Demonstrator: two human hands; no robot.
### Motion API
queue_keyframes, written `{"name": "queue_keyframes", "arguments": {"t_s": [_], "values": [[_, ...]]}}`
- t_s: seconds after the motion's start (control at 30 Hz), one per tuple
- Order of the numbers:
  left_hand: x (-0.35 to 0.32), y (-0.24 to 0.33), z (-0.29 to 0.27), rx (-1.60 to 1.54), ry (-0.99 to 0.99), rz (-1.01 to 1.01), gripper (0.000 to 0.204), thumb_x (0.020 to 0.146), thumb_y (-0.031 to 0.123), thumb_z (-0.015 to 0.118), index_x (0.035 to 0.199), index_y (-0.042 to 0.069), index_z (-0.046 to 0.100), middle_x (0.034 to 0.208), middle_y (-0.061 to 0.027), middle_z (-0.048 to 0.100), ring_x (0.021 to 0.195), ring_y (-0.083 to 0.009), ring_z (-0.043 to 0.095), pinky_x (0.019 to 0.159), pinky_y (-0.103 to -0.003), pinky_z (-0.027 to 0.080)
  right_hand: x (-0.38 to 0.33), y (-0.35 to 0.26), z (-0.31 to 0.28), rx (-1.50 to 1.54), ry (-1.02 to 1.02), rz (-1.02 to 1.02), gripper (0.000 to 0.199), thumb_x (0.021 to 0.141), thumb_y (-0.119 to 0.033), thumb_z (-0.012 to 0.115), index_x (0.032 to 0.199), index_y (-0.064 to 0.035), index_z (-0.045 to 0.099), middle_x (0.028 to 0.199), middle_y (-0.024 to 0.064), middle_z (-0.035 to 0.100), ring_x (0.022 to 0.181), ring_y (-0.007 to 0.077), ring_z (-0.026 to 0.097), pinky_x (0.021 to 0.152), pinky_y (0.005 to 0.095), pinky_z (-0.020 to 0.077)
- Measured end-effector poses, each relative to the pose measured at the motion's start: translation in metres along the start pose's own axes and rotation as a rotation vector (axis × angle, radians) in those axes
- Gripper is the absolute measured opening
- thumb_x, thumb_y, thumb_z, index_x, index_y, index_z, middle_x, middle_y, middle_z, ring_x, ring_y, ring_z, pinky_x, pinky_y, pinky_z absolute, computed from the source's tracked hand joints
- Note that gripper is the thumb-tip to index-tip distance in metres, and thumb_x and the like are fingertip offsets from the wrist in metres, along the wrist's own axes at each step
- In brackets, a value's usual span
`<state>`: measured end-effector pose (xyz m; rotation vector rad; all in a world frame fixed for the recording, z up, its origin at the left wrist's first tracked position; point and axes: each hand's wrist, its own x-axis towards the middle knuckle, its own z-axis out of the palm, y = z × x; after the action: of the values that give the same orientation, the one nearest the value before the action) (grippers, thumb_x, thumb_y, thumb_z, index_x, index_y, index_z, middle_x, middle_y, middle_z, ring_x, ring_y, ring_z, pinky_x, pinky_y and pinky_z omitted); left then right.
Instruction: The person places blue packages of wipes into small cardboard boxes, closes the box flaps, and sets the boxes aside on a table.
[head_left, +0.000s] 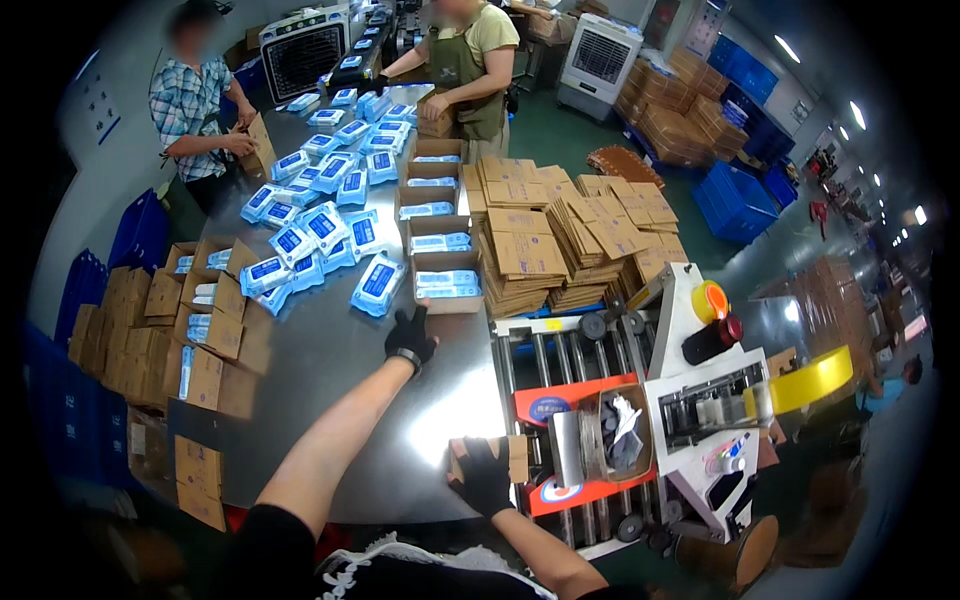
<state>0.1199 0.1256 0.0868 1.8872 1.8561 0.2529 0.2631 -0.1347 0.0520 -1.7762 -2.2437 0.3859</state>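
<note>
Both my hands wear black fingerless gloves. My left hand reaches forward over the metal table, its fingers stretched out to the near edge of an open carton with blue-and-white wipe packs inside. That carton is the nearest in a row of open cartons running away from me. Closer to my body, my right hand is closed over a small brown carton at the table's right edge, beside the rollers. Its fingers cover much of that carton. Left of the row lies a loose pile of wipe packs.
Flattened cartons are stacked right of the row. A taping machine with rollers and a yellow tape roll stands at my right. More filled cartons line the table's left side. Two people work at the far end.
</note>
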Motion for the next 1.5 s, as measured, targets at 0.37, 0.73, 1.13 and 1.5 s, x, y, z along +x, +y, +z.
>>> {"name": "queue_keyframes", "arguments": {"t_s": [0.37,0.73,1.13,1.5], "values": [[0.052,-0.094,0.060,0.290,0.256,0.318,0.015,0.085,0.024,0.056,0.084,0.013,0.065,0.089,-0.0156,0.061,0.077,-0.0326,0.064,0.066,-0.047,0.049,-0.016,0.082,-0.003,-0.028,0.119,0.074,0.061,0.077,-0.040,0.063,0.127,-0.0091,0.047,0.133,0.0188,0.045,0.129,0.0323,0.038,0.109,0.0544,0.0229],[-0.242,-0.205,-0.035,0.493,-0.431,0.601,0.021,0.083,0.031,0.058,0.079,0.012,0.065,0.084,-0.0138,0.062,0.071,-0.0312,0.064,0.063,-0.046,0.050,0.037,-0.034,0.006,0.445,-0.174,-0.339,0.069,0.066,-0.043,0.080,0.117,-0.0042,0.054,0.123,0.0144,0.054,0.112,0.0352,0.052,0.097,0.0420,0.0409],[-0.236,-0.264,0.027,-0.459,-0.159,0.417,0.037,0.087,0.034,0.061,0.105,0.002,0.059,0.095,-0.0176,0.060,0.090,-0.0356,0.059,0.080,-0.041,0.047,0.099,-0.125,0.041,0.458,-0.446,-0.490,0.035,0.084,-0.025,0.063,0.111,-0.0031,0.059,0.100,0.0154,0.063,0.093,0.0307,0.063,0.082,0.0399,0.0500],[-0.192,-0.328,-0.001,-0.193,-0.109,0.110,0.029,0.081,0.025,0.058,0.103,0.007,0.065,0.101,-0.0148,0.065,0.101,-0.0312,0.060,0.088,-0.044,0.045,0.044,-0.221,0.087,0.007,-0.157,-0.256,0.073,0.076,-0.051,0.067,0.138,-0.0215,0.041,0.137,0.0144,0.043,0.129,0.0393,0.034,0.103,0.0723,0.0076]]}}
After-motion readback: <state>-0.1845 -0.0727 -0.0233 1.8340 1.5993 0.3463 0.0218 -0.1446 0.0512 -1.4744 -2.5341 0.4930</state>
